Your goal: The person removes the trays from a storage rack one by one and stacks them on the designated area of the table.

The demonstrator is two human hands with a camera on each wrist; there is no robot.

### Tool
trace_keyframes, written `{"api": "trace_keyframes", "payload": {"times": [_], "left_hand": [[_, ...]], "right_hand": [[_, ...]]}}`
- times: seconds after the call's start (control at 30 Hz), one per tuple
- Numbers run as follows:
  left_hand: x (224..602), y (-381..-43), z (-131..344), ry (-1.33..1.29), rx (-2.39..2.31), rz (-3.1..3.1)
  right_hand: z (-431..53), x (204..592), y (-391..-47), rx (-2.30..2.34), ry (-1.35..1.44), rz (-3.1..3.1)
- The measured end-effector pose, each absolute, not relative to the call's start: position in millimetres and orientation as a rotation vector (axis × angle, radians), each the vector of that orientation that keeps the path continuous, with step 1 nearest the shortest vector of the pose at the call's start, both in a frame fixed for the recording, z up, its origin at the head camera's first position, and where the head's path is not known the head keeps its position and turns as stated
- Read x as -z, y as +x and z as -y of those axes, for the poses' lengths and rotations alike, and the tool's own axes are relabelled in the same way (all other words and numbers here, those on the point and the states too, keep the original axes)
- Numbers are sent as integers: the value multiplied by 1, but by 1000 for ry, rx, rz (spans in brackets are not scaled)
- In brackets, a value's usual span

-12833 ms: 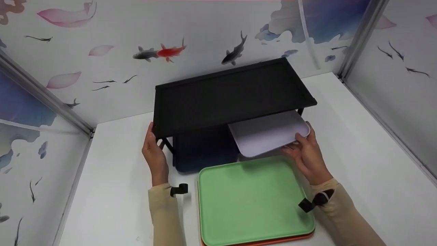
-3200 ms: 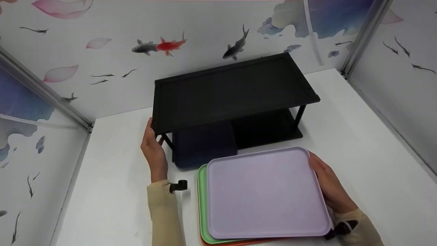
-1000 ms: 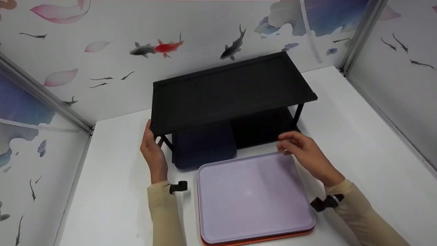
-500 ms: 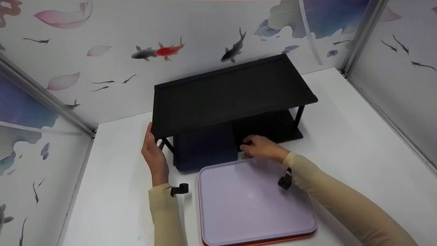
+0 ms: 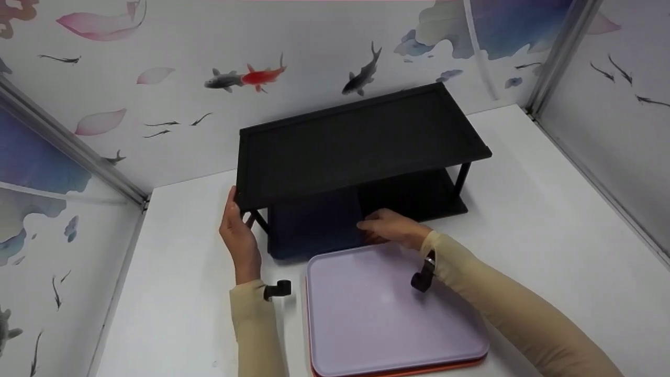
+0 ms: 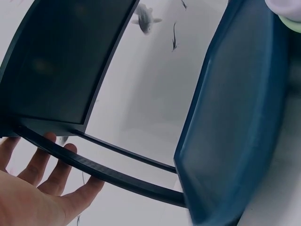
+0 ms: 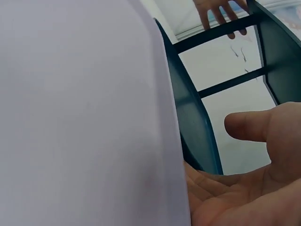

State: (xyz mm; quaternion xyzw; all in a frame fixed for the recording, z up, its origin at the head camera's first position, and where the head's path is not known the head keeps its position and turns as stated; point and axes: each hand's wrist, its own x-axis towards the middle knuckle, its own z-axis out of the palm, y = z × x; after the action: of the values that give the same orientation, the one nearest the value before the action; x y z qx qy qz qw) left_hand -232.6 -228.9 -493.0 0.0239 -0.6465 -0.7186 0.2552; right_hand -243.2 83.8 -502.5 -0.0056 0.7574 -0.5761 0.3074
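A black two-level rack [image 5: 361,146] stands at the back of the table. My left hand [image 5: 239,235] holds its left end; in the left wrist view the fingers [image 6: 56,176] lie against the rack's side post [image 6: 113,175]. On the lower level, at the left, sits a navy tray [image 5: 314,225], its front part sticking out. My right hand [image 5: 395,228] is at that tray's right front corner, thumb over the edge and the other fingers lower, partly hidden. In front lies a lavender tray [image 5: 392,314] atop a stack; in the right wrist view it hides part of my right hand [image 7: 249,183].
An orange-red tray edge [image 5: 429,367] shows under the lavender tray. The right part of the lower level [image 5: 413,196] is bare black. White table surface [image 5: 555,209] extends to both sides, with patterned walls [image 5: 314,47] behind and beside it.
Earlier, my right hand brought the lavender tray from the rack onto the green one and let go. It has since moved left to the navy tray, whose front edge appears slightly raised. Left hand stays.
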Motion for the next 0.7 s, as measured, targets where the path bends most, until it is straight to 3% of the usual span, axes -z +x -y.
{"api": "trace_keyframes", "payload": {"times": [0.47, 0.7], "left_hand": [[494, -234, 226, 69, 1919, 1794], [495, -233, 230, 67, 1919, 1783]], "right_hand": [[-68, 501, -249, 2318, 416, -1058], [-60, 505, -249, 2507, 427, -995]]}}
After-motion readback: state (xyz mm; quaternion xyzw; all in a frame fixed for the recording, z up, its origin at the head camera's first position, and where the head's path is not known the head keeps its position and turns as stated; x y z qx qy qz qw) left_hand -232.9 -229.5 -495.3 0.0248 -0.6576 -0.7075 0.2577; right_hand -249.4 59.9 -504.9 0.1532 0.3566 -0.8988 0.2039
